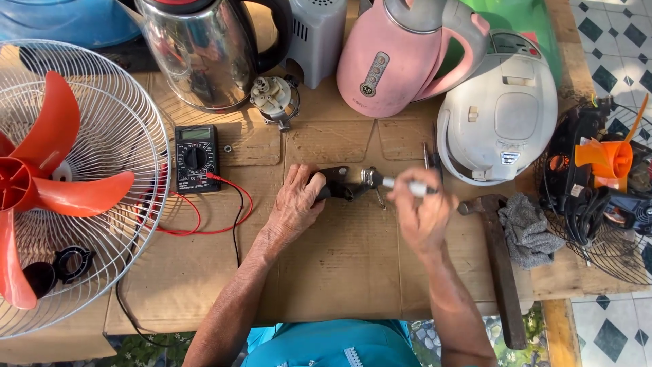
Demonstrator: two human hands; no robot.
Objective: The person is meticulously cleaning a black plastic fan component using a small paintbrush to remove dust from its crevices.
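Part: your dark metal part [343, 182] lies sideways over the cardboard, silvery end pointing right.
Tool: your white-handled tool [406, 185] lies level, tip meeting that silvery end.

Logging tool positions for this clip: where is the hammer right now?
In the head view the hammer lies on the cardboard at the person's right, just beyond the right hand, its head beside a grey rag.

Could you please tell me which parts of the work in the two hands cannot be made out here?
Head view only:
- Dark part: its near end is covered by the left hand.
- White-handled tool: its grip is hidden in the right hand; its tip is too small to identify.
- Multimeter: display too small to read.
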